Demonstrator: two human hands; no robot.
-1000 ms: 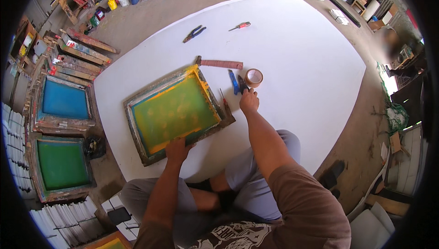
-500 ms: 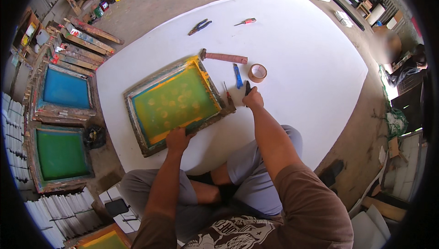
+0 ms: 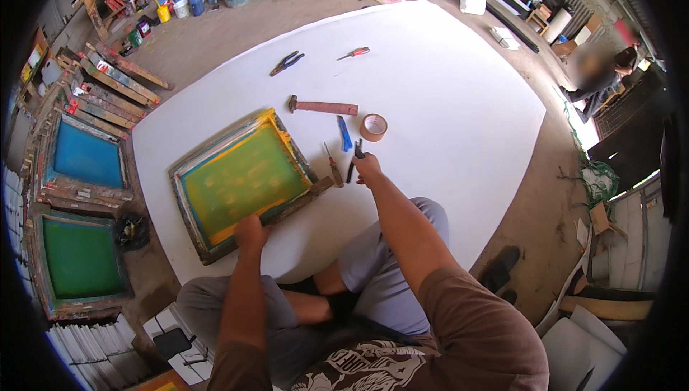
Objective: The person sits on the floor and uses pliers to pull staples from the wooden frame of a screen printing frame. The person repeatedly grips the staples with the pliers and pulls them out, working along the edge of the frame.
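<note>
I keep my left hand (image 3: 251,232) pressed flat on the near edge of the frame (image 3: 244,179), at nine o'clock of my right hand (image 3: 368,169), which grips a dark tool (image 3: 357,151) that I should lift steadily.

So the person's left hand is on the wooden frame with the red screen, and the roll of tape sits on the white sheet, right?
Not quite. In the head view, the left hand does rest on the wooden frame, but its screen is yellow-green, not red. The roll of tape does sit on the white sheet.
</note>
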